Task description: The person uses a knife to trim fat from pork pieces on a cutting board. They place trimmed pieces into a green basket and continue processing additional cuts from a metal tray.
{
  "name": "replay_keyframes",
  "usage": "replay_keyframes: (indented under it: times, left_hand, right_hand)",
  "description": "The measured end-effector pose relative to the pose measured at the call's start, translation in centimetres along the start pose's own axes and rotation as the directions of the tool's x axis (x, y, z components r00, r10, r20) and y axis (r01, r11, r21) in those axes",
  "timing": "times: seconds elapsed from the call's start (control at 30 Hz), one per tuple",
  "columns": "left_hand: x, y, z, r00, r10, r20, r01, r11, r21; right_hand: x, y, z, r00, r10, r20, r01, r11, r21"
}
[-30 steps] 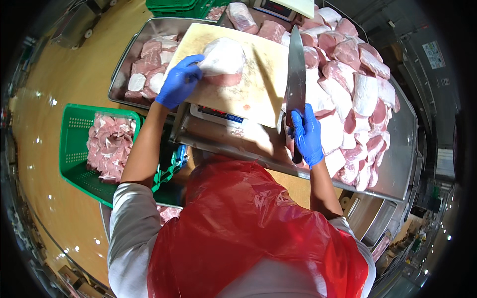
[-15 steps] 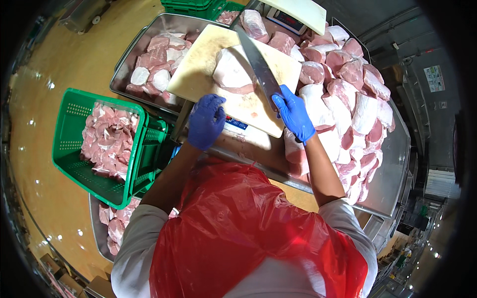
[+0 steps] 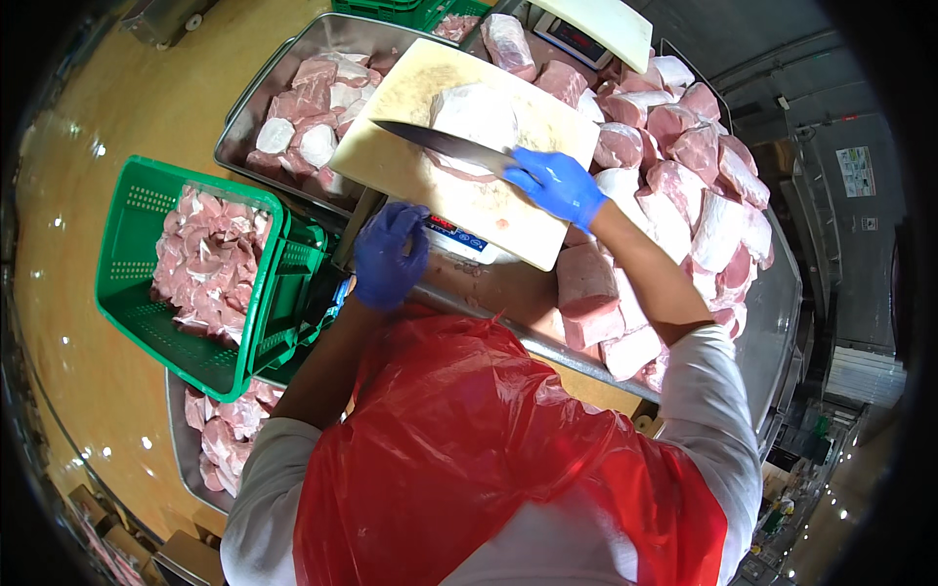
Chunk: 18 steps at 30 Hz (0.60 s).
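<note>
We have a pale slab of meat (image 3: 476,107) on the cutting board (image 3: 386,161), the knife (image 3: 437,143) crossing over its near side, its handle gripped in our right hand (image 3: 557,186). Our left hand (image 3: 391,256) curls by the board's near edge; whether it holds anything, we cannot tell. Left, a green basket (image 3: 137,269) holds trimmings (image 3: 210,259); far left, a metal tub (image 3: 283,70) holds chunks (image 3: 315,103). Bare metal shows along the table's (image 3: 767,317) right edge.

You've got thin blue gloves (image 3: 572,195) on left hand (image 3: 391,256) and right hand (image 3: 555,184), snug, wrist-length. Your forearms (image 3: 650,278) are bare; white sleeves (image 3: 718,391) sit above them. Red plastic apron (image 3: 449,420) covers your front: shiny, heavily wrinkled (pale patch (image 3: 547,549) low down, blurred, can't tell what).
</note>
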State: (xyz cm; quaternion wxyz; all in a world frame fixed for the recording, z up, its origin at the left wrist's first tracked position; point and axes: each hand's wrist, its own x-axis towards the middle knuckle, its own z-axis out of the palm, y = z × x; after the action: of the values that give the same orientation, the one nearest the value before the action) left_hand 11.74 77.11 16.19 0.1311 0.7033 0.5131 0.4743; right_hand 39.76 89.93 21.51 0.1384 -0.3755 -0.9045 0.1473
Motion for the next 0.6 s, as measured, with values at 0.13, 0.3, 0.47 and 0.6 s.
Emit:
replay_keyframes:
  times: [0.13, 0.3, 0.47, 0.6]
  left_hand:
    - [-0.5, -0.9, -1.7, 0.982, -0.024, -0.19, 0.029, 0.999, 0.022]
    - [1.0, -0.1, -0.7, 0.975, -0.174, -0.138, 0.176, 0.984, 0.002]
    - [5.7, 4.0, 5.7, 0.953, -0.119, -0.279, 0.127, 0.992, 0.011]
    - [6.5, -0.4, 8.2, 0.927, 0.09, -0.363, -0.025, 0.983, 0.18]
  right_hand:
    - [-7.6, 3.7, -5.4, 0.975, 0.083, 0.206, -0.047, 0.984, -0.174]
    - [-11.6, 4.2, -9.1, 0.979, 0.121, 0.166, -0.061, 0.943, -0.328]
    - [-6.4, -2.4, -4.3, 0.927, 0.234, -0.294, -0.231, 0.972, 0.046]
    - [-1.1, -6.0, -0.3, 0.887, 0.235, -0.398, -0.193, 0.971, 0.141]
